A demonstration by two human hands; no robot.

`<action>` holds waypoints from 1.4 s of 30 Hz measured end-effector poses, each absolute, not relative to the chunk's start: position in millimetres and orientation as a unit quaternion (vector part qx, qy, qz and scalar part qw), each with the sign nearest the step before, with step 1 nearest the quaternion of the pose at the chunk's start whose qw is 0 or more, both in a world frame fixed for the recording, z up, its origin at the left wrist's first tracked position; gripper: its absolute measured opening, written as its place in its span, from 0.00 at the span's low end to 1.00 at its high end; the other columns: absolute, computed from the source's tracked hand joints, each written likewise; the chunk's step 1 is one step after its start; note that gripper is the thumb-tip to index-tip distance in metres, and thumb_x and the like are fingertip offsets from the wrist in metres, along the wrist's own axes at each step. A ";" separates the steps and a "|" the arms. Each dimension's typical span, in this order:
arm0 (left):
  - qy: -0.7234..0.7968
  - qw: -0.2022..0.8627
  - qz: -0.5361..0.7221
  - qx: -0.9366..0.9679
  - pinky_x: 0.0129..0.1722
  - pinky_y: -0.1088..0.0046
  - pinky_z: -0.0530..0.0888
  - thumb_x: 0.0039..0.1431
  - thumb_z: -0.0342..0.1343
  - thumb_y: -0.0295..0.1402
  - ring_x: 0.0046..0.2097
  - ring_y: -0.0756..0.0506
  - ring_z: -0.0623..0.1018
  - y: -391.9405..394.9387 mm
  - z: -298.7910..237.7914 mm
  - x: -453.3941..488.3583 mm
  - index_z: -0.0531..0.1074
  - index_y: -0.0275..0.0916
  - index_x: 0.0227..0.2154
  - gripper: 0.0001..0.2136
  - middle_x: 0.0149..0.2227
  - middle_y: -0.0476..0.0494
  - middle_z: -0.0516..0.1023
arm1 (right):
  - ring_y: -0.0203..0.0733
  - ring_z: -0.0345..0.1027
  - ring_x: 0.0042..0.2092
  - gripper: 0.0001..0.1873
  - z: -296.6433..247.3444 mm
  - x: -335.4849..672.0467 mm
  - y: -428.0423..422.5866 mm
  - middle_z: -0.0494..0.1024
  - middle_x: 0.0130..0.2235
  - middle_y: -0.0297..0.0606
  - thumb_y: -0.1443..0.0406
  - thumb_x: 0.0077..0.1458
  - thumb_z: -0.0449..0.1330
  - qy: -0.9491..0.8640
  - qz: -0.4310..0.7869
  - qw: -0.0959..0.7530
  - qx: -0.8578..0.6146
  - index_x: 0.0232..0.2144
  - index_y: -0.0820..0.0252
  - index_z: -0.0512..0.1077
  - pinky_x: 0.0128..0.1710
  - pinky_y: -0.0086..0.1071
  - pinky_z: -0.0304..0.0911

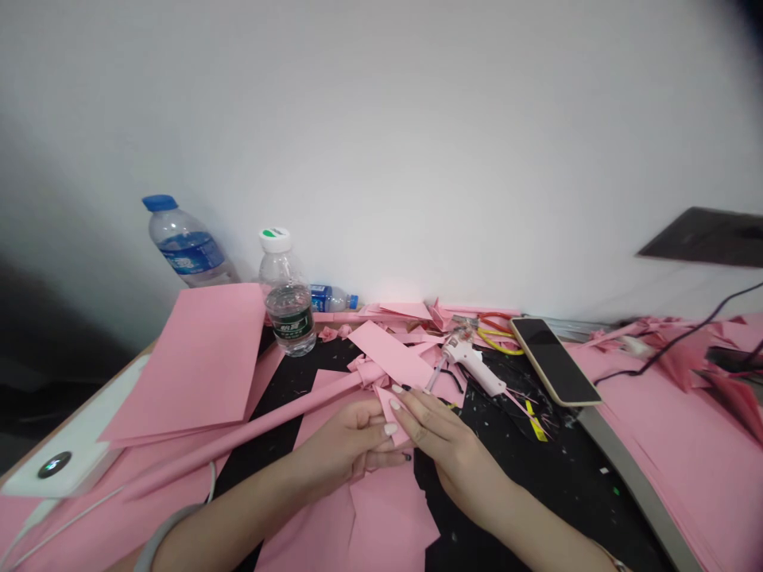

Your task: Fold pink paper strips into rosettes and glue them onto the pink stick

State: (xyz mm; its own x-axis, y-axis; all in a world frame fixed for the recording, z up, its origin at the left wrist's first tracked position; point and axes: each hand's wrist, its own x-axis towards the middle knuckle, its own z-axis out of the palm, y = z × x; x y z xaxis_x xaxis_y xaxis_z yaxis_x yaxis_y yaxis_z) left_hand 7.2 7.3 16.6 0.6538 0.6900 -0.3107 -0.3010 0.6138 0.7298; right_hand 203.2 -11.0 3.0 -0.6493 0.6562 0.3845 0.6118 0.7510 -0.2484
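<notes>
Both my hands meet at the middle of the table around one small folded piece of pink paper (pixel 390 415). My left hand (pixel 351 445) is closed on its left side, with the thumb on top and fingers beneath. From the right, my right hand (pixel 444 433) presses its fingers along the paper's upper edge. Below and around them lie loose pink sheets (pixel 381 516). A long rolled pink paper tube (pixel 262 429) slants up from the left to just behind my hands. Right behind it rests a pink strip (pixel 390 353).
A white glue gun (pixel 480 367) and a phone (pixel 554 361) lie to the right. A clear bottle (pixel 288 306), a blue-capped bottle (pixel 187 246) and a lying bottle (pixel 334 299) are near the wall. A white power bank (pixel 77 445) sits left; a pink paper stack (pixel 673 445) lies right.
</notes>
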 end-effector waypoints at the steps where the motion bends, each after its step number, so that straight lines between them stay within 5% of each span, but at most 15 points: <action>1: 0.296 0.848 0.290 0.332 0.46 0.69 0.72 0.53 0.61 0.31 0.43 0.45 0.78 7.5 16.6 7.0 0.74 0.35 0.44 0.14 0.38 0.40 0.79 | 0.41 0.48 0.64 0.34 3.1 203.4 -11.0 0.63 0.61 0.43 0.82 0.53 0.41 -0.908 0.048 0.229 -0.348 0.61 0.62 0.57 0.61 0.45 0.54; 19: 0.279 0.834 0.275 0.389 0.46 0.70 0.71 0.55 0.60 0.31 0.45 0.45 0.77 8.1 13.9 3.5 0.74 0.37 0.45 0.14 0.39 0.42 0.79 | 0.46 0.52 0.63 0.35 12.9 204.0 -15.6 0.62 0.61 0.46 0.79 0.50 0.45 -0.901 0.108 0.251 -0.338 0.61 0.61 0.57 0.60 0.47 0.54; 22: 0.275 0.831 0.257 0.410 0.46 0.68 0.72 0.56 0.59 0.32 0.48 0.42 0.76 9.8 11.3 1.0 0.73 0.37 0.47 0.15 0.44 0.39 0.78 | 0.48 0.64 0.56 0.27 15.7 207.6 -15.3 0.70 0.54 0.48 0.72 0.53 0.48 -0.848 0.188 0.340 -0.359 0.57 0.63 0.62 0.55 0.43 0.61; 24: 0.279 0.824 0.234 0.433 0.45 0.69 0.73 0.55 0.59 0.33 0.47 0.42 0.77 11.0 11.4 -1.1 0.73 0.38 0.47 0.15 0.44 0.38 0.78 | 0.44 0.72 0.41 0.17 16.1 208.2 -13.3 0.77 0.41 0.44 0.67 0.57 0.49 -0.790 0.243 0.386 -0.409 0.47 0.62 0.69 0.41 0.35 0.68; 26: 0.280 0.823 0.207 0.448 0.43 0.70 0.74 0.55 0.60 0.33 0.45 0.43 0.78 11.4 13.1 -3.4 0.73 0.38 0.46 0.15 0.42 0.39 0.79 | 0.38 0.66 0.28 0.11 15.9 206.6 -10.9 0.73 0.28 0.36 0.64 0.59 0.49 -0.745 0.310 0.373 -0.457 0.34 0.61 0.70 0.27 0.29 0.63; 29: 0.272 0.839 0.159 0.444 0.42 0.68 0.74 0.53 0.61 0.32 0.43 0.43 0.80 10.1 16.5 -6.2 0.71 0.40 0.46 0.16 0.39 0.42 0.80 | 0.33 0.53 0.23 0.15 15.8 202.1 -8.5 0.61 0.21 0.29 0.61 0.60 0.50 -0.737 0.411 0.294 -0.448 0.24 0.61 0.65 0.22 0.26 0.51; 33: 0.249 0.848 0.130 0.450 0.39 0.66 0.75 0.52 0.62 0.31 0.43 0.40 0.80 7.4 16.3 -7.9 0.71 0.41 0.47 0.18 0.35 0.44 0.81 | 0.32 0.48 0.25 0.20 15.5 198.7 -9.0 0.57 0.22 0.27 0.58 0.62 0.49 -0.735 0.495 0.237 -0.397 0.20 0.60 0.60 0.24 0.26 0.48; 42: 0.252 0.836 0.128 0.470 0.37 0.71 0.75 0.52 0.61 0.33 0.45 0.40 0.79 10.2 12.0 -7.1 0.72 0.42 0.47 0.18 0.37 0.44 0.81 | 0.30 0.45 0.23 0.21 12.6 198.7 -8.6 0.52 0.19 0.25 0.58 0.60 0.51 -0.713 0.499 0.250 -0.425 0.18 0.59 0.53 0.21 0.26 0.43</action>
